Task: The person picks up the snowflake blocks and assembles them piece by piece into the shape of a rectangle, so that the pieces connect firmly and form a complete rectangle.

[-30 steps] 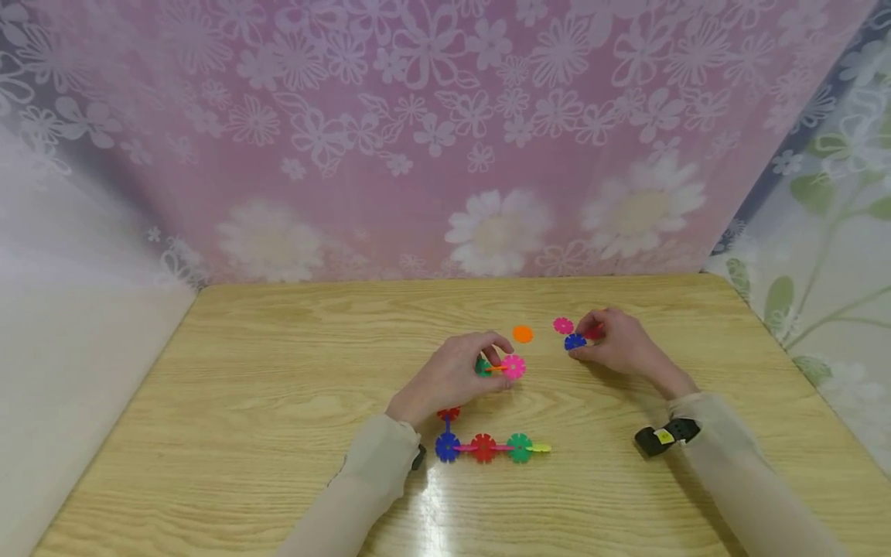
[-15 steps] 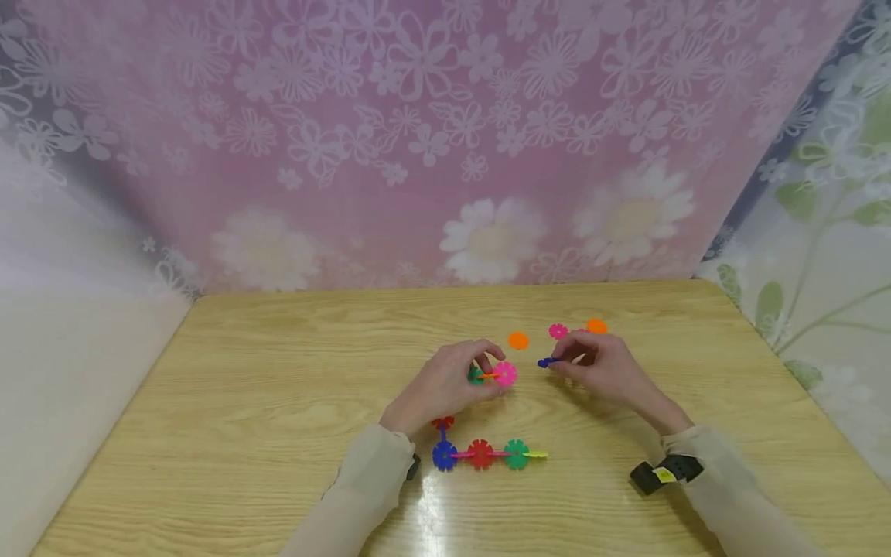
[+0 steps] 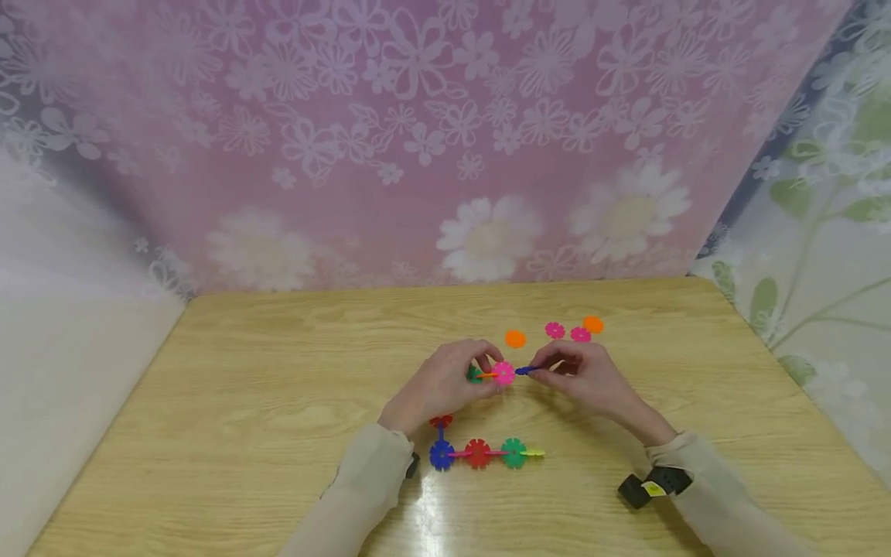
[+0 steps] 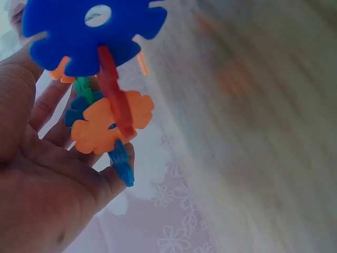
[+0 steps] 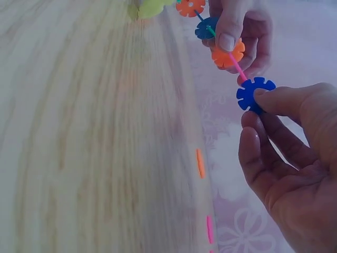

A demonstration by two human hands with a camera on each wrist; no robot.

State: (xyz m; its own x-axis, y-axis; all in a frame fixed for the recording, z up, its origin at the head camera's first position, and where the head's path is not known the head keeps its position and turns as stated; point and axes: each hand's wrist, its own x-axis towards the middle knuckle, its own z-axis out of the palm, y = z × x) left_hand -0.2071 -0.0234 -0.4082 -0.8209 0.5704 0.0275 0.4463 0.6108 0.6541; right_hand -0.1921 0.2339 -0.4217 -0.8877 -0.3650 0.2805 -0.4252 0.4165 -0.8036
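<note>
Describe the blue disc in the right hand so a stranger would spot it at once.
Over the wooden table, find the person's right hand at the right of the head view. It pinches the blue disc, which has a notched rim and appears nearly edge-on in that head view. Unlike the blue corner disc lower down, which shows its round face, this one is held.

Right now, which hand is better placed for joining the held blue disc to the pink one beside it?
Probably the right hand: it pinches the blue disc close beside the pink disc, while the left hand holds that disc's chain.
</note>
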